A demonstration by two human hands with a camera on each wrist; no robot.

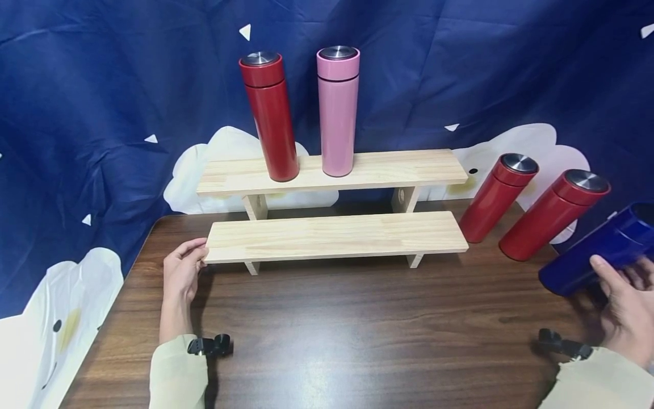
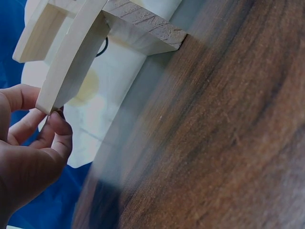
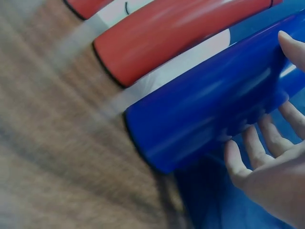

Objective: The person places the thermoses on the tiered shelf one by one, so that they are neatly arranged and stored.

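Note:
In the head view my left hand (image 1: 183, 267) pinches the left end of the lower board of a light wooden two-tier shelf (image 1: 332, 237). The left wrist view shows the fingers of that hand (image 2: 35, 148) at the board's (image 2: 71, 62) corner. At the far right, my right hand (image 1: 625, 309) holds a blue thermos bottle (image 1: 595, 255), thumb on one side and curled fingers on the other. Up close in the right wrist view, the fingertips (image 3: 233, 152) meet the blue surface (image 3: 205, 105). The bottle's base is at the tabletop.
On the upper board stand a red thermos (image 1: 271, 122) and a pink thermos (image 1: 338, 119). Two more red thermoses, one nearer the shelf (image 1: 493, 204) and one beside the blue bottle (image 1: 549, 221), stand on the brown wooden table (image 1: 327, 329). Behind hangs a blue patterned cloth (image 1: 128, 74).

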